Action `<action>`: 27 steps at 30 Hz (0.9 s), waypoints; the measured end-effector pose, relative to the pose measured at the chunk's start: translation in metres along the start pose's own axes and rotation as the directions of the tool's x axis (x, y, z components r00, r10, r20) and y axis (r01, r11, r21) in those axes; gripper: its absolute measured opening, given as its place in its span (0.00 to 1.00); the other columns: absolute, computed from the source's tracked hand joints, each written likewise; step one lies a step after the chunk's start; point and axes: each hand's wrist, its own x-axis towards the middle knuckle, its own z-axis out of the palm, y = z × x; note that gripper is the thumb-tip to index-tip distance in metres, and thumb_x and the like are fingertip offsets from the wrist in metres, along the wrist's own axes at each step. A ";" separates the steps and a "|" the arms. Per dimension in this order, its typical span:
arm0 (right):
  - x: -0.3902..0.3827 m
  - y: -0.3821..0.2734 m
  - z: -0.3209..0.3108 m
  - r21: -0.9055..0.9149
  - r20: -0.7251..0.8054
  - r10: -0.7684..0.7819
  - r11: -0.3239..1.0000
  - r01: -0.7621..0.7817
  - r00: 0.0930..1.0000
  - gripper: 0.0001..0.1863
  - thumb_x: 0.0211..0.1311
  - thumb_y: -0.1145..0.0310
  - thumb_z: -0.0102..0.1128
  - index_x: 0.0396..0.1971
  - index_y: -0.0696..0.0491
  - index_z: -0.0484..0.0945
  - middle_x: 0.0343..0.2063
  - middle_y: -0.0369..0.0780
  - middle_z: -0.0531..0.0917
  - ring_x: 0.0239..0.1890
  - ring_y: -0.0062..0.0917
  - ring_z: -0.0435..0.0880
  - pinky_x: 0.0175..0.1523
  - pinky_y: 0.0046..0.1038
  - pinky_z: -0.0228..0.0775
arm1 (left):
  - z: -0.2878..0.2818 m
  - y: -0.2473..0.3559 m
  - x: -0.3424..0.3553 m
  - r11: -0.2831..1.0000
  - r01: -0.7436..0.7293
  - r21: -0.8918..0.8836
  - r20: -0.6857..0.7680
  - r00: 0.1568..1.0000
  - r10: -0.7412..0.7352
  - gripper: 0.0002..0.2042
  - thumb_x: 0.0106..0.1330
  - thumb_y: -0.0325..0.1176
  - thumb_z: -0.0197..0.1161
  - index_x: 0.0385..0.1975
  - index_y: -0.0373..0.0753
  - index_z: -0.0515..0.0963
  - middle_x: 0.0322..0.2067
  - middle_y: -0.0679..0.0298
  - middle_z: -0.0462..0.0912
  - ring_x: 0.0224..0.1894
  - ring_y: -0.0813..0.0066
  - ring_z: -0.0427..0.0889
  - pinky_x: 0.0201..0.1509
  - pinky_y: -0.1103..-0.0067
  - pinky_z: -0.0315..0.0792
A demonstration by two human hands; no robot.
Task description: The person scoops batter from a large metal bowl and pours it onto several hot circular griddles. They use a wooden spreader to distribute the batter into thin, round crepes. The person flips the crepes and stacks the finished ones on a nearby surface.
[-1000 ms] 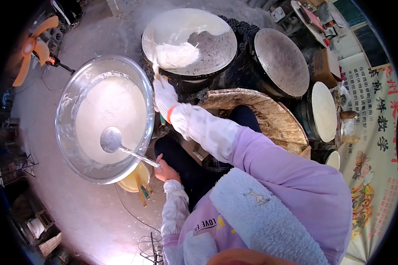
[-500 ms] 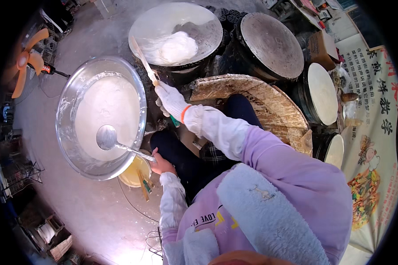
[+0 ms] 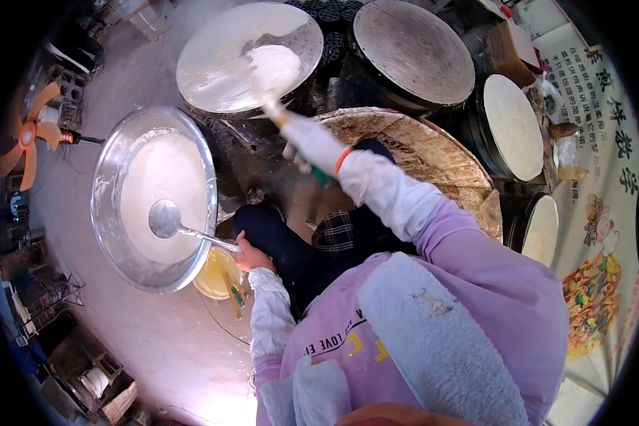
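Note:
My left hand (image 3: 252, 254) is bare and closed around the handle of a metal ladle (image 3: 165, 219). The ladle's bowl rests in the pale batter (image 3: 160, 167) filling a large metal basin (image 3: 101, 231). My right hand (image 3: 312, 144), in a white glove, grips a flat wooden spreader (image 3: 275, 112) with a green handle end; its blade is blurred. The blade reaches over the near edge of a round griddle (image 3: 309, 48). On this griddle a thick batter mound (image 3: 275, 67) lies beside a thin white layer, with bare grey surface showing at the right.
More round griddles (image 3: 412, 53) stand to the right, one of them pale-topped (image 3: 515, 128). A curved, batter-crusted board (image 3: 405, 145) lies before my knees. Beside the basin sits a yellow tub (image 3: 216, 277) with sticks. An orange fan (image 3: 32, 135) is at far left.
My right hand has swung the spreader from the griddle's left edge to its near right edge. The thin batter layer extends further along the far rim. My left hand still holds the ladle.

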 end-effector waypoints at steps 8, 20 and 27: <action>-0.009 -0.001 -0.104 -0.398 -0.053 -0.044 0.917 0.019 0.998 0.28 0.74 0.56 0.45 0.72 0.38 0.61 0.19 0.36 0.79 0.18 0.21 0.79 0.21 0.25 0.72 | 0.006 0.034 -0.015 0.997 0.079 -0.012 0.021 0.997 -0.078 0.14 0.63 0.39 0.62 0.33 0.32 0.86 0.35 0.44 0.84 0.33 0.59 0.81 0.44 0.68 0.78; -0.004 0.016 -0.157 -0.521 -0.028 -0.153 0.846 0.116 0.988 0.26 0.73 0.57 0.50 0.69 0.36 0.67 0.21 0.37 0.79 0.18 0.21 0.78 0.27 0.26 0.75 | -0.003 0.137 -0.045 0.978 0.000 -0.207 0.341 0.937 0.072 0.17 0.72 0.41 0.58 0.41 0.30 0.81 0.34 0.54 0.84 0.29 0.71 0.81 0.38 0.76 0.76; -0.003 -0.019 -0.159 -0.352 0.188 0.009 0.934 0.059 0.982 0.26 0.74 0.56 0.49 0.70 0.33 0.65 0.18 0.34 0.75 0.13 0.18 0.73 0.18 0.24 0.69 | -0.010 0.303 -0.039 0.884 0.450 -0.124 0.816 0.553 -0.167 0.15 0.77 0.43 0.51 0.39 0.37 0.76 0.25 0.67 0.76 0.13 0.85 0.62 0.15 0.87 0.56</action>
